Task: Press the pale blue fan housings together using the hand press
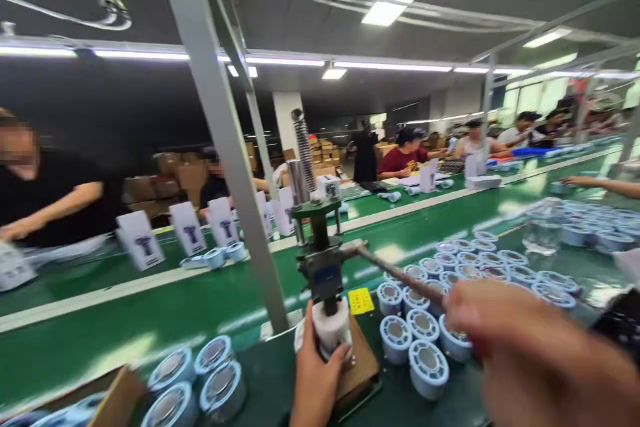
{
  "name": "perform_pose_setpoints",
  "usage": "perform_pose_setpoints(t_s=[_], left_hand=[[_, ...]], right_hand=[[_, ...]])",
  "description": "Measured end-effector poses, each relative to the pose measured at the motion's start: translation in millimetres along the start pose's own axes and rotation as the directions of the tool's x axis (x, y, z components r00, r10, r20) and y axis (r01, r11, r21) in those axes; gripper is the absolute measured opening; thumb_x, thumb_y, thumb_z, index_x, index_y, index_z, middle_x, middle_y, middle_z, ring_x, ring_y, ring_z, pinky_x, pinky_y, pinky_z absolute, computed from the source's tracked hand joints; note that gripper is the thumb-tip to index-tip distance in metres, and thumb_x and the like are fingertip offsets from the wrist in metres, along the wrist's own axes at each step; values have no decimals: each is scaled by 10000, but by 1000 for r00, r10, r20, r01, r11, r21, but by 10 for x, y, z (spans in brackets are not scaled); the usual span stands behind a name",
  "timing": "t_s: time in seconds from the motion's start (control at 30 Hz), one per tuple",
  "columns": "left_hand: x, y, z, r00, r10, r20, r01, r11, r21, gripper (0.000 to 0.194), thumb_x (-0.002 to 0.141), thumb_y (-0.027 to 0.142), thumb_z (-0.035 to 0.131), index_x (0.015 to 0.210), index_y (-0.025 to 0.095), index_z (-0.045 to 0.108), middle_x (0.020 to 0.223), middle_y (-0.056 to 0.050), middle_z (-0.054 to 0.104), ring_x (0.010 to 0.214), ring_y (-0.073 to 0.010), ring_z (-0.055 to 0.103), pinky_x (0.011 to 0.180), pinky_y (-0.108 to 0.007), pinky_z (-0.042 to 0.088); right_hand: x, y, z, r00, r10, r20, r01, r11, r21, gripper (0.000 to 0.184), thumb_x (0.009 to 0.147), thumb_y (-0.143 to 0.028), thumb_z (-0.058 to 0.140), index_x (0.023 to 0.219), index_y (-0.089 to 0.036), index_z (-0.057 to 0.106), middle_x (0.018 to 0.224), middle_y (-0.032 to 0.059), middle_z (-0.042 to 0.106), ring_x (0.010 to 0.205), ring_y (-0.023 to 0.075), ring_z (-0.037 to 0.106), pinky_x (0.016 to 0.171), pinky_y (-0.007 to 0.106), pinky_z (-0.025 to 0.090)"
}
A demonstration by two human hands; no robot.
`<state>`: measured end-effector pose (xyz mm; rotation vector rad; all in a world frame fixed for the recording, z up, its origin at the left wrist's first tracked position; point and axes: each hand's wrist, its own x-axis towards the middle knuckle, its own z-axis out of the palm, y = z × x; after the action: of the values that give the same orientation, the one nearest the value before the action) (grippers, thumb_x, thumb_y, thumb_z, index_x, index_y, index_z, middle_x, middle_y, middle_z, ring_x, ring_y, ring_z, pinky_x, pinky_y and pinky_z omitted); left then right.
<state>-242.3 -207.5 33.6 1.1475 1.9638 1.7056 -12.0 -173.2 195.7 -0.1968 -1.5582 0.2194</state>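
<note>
My right hand (540,347), blurred, is wrapped round the lever (400,273) of a hand-operated arbor press (325,270) with a coil spring on top. Under the press ram, my left hand (320,377) has its thumb and fingers closed about a white cylindrical piece (331,323). The ram's lower end meets the top of this piece; its underside is partly hidden by my fingers. The press rests on a brown base (363,360). Several light-blue round parts with metal discs (429,368) stand right of the press, with more (220,390) to the left.
A green conveyor belt (165,307) runs behind the press, with white printed boxes (140,240) along its far side. A grey post (225,133) rises just left of the press. An open carton (117,397) sits front left. Co-workers (45,193) line the far side.
</note>
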Motion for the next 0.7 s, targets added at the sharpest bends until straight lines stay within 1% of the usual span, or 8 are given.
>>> perform_pose_setpoints(t_s=[0.07,0.13,0.27,0.37,0.43,0.5,0.6,0.7], left_hand=[[-66,58,11,1000,11,0,-11,1000,-19,851,739,288,613,1500,206,241,1514,-92,422,1381,-261,407,1180,-432,276],[-116,85,7,1000,14,-12,-15,1000,-28,841,736,260,624,1494,203,265,1505,-96,436,1379,-258,411,1182,-420,272],[-197,73,-27,999,31,-12,-32,999,-22,713,737,248,654,1412,181,432,1419,-124,537,1311,-286,495,1127,-402,365],[-212,60,-50,999,53,-8,-54,998,-27,656,750,275,666,1373,175,485,1384,-131,571,1280,-297,526,1084,-391,418],[-199,41,-60,999,51,-9,-51,998,-22,671,764,300,662,1392,173,462,1393,-133,563,1285,-298,523,1077,-390,427],[-183,5,-64,999,49,2,-49,999,-23,713,780,319,651,1433,176,402,1427,-133,529,1312,-296,496,1094,-396,411],[-186,-60,-48,995,96,24,-95,994,-48,764,815,365,614,1485,188,293,1511,-130,423,1379,-286,417,1150,-407,342],[-204,-50,-29,986,162,47,-159,985,-69,713,879,416,512,1499,187,244,1561,-127,335,1423,-269,347,1176,-411,305]], right_hand=[[461,124,174,994,-8,-108,20,994,105,241,897,-84,505,892,-243,686,779,-9,660,680,116,625,609,245,521],[967,287,439,994,-28,-110,47,984,173,282,879,-50,450,873,-211,681,759,-16,650,612,92,592,555,224,480],[1740,662,1003,997,-19,78,16,999,37,292,880,-79,423,908,-135,708,709,0,622,628,93,576,664,245,486],[1898,824,1199,980,34,197,-17,996,-89,287,922,-136,442,1010,-103,713,893,67,671,880,157,623,891,335,491],[1710,805,1167,974,51,222,-30,995,-99,339,922,-122,445,1192,-79,645,1207,131,624,1149,211,564,1050,395,425],[1231,708,1065,972,74,222,-67,997,-41,474,935,-136,433,1406,-98,462,1461,141,442,1321,230,450,1134,424,364],[105,565,980,948,228,220,-247,967,64,578,959,-211,420,1513,-264,263,1519,67,377,1337,220,452,1123,456,404],[-968,521,1109,825,477,302,-513,857,48,769,868,-263,555,1527,-289,160,1501,89,397,1359,267,440,1106,526,416]])
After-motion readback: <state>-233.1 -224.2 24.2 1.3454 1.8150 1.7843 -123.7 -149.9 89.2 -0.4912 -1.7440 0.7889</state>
